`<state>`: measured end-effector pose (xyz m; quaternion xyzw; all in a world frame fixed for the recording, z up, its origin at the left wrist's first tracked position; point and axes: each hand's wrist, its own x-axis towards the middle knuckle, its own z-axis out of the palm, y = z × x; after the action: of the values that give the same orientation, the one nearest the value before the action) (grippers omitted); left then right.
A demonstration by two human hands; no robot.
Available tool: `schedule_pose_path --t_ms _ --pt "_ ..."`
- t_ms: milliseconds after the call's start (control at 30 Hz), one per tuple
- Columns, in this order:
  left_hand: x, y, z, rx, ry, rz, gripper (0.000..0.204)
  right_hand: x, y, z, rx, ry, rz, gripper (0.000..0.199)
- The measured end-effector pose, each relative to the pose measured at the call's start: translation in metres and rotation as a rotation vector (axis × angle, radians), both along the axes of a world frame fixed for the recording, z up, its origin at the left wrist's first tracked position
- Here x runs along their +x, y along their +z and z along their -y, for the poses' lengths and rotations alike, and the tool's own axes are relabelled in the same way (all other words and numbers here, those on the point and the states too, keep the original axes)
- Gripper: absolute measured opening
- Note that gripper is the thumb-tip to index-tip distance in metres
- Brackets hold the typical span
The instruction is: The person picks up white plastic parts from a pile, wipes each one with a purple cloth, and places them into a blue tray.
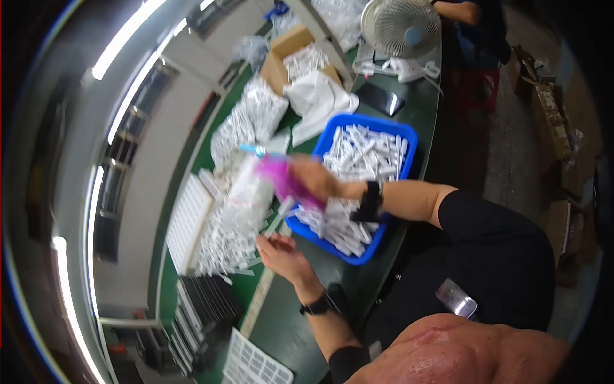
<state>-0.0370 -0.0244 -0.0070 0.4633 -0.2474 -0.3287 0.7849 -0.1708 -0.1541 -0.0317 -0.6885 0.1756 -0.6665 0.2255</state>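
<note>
White desk fan (401, 27) sitting at the bench's far end, black phone (380, 98) lying just in front of it. Cardboard box (289, 59) holding white parts at the far left edge. White grid tray (256, 365) lying at the near edge.

open brown cardboard box (286, 56) — far centre, white parts inside | clear plastic bags of white parts (251, 120) — left of the box | dark flat phone screen (380, 98) — far right, beside blue bin | brown cartons (553, 118) — floor, far right
</note>
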Motion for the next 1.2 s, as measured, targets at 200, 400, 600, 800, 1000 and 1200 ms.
schedule_pose_path --t_ms 200,400,600,800,1000,1200 --pt "0.021 -0.032 0.041 0.231 -0.465 0.097 0.025 -0.052 0.025 0.045 0.296 -0.111 0.224 0.033" --pt "-0.026 -0.036 0.058 0.267 -0.553 0.194 0.026 -0.056 0.011 0.035 0.465 0.193 0.400 0.034" --pt "0.011 -0.038 0.029 0.167 -0.385 0.282 0.021 -0.056 -0.007 0.033 0.579 0.323 0.425 0.036" --pt "0.109 -0.064 -0.003 0.432 -0.043 0.705 0.018 -0.040 -0.018 0.032 0.677 0.476 0.402 0.038" --pt "0.204 -0.094 -0.019 0.753 0.359 1.692 0.018 -0.021 -0.013 0.036 0.797 0.563 0.337 0.040" --pt "0.209 -0.082 -0.013 0.522 0.286 2.064 0.014 -0.018 -0.018 0.024 0.910 0.629 0.290 0.042"
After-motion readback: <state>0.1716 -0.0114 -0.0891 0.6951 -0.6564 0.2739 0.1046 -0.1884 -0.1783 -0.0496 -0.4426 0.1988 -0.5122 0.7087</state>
